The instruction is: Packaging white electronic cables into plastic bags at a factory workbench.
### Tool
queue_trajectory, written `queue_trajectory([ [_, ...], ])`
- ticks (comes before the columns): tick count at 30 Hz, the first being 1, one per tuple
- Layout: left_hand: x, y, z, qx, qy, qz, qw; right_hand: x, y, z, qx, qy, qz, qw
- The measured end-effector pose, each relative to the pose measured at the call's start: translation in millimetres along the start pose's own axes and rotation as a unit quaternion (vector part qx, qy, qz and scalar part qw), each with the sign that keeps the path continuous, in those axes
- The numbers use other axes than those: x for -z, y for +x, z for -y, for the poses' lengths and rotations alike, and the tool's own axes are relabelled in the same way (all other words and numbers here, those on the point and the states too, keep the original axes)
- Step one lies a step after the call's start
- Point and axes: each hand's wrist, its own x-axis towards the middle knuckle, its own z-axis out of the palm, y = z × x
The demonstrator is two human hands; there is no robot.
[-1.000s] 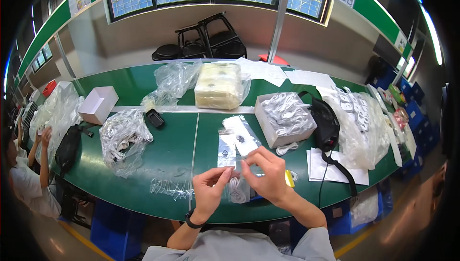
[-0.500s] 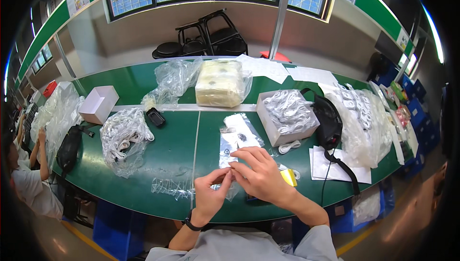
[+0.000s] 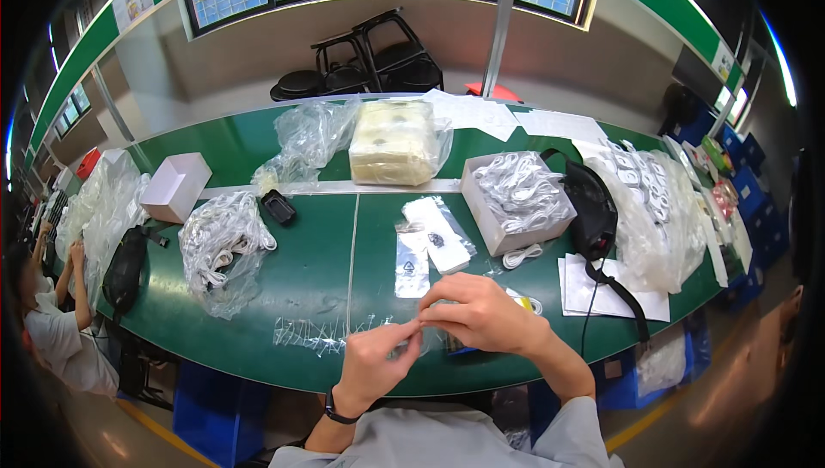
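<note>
My left hand [image 3: 378,354] and my right hand [image 3: 481,312] meet fingertip to fingertip above the near edge of the green table. Both are closed in a pinch. Whatever lies between the fingers is hidden or too small to name. Just beyond them, white flat packs [image 3: 440,240] lie on clear plastic bags, one bearing a small dark coil shape. A clear bag with a dark printed mark [image 3: 412,275] sits beside these. Partly behind my right hand are a yellow item [image 3: 521,300] and a white cable. Thin clear plastic strips [image 3: 311,335] spread left of my left hand.
A white box [image 3: 507,236] full of coiled white cables stands at right, beside a black pouch [image 3: 591,214]. Bagged cables [image 3: 225,240], a small black tray [image 3: 278,208] and another white box [image 3: 176,189] are at left. A plastic-wrapped block [image 3: 393,143] stands behind. Another person works far left.
My joined fingertips have come slightly nearer to me, and my right hand's fingers have folded in. More of the bag with the printed mark shows now.
</note>
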Motion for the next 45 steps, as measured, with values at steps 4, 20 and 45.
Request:
queue_trajectory([
  [4,2.9,-4.2,-5.0,0.008,-0.003,0.000,1.000,-7.8,-4.1,0.5,-0.023,0.047,0.006,0.999],
  [20,8.0,-39.1,7.8,0.135,-0.043,-0.145,0.979,-84.1,-21.2,-0.7,-0.293,0.420,-0.282,0.812],
  [45,37.6,-94.9,44.5,0.175,-0.015,-0.311,0.934,-169.3,-44.6,-2.7,-0.167,-0.139,-0.055,0.975],
])
